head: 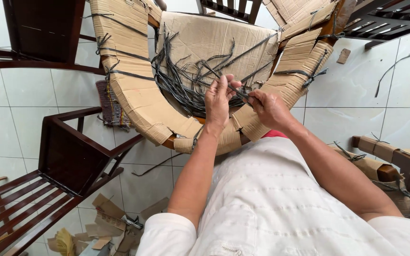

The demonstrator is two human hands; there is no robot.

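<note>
Over a white tiled floor (34, 85) | curved chair frame wrapped in cardboard (134, 90), centre far, tied with dark plastic straps (186, 90) | left hand (218, 99) pinches a strap in closed fingers | right hand (269, 108) grips the same strap just beside it | dark wooden chair (67, 156) near left | cardboard scraps (105, 223) near.

Both bare forearms reach forward from short white sleeves and converge at centre, elbows bent and spread wide. Left hand (218, 102) upright, back toward the camera, fingers curled in with the fingertips pinched together at top. Right hand (269, 108) just beside it, nearly touching, knuckles up, wrist angled inward, thumb and fingers closed in a pinch pointing toward the left hand.
</note>
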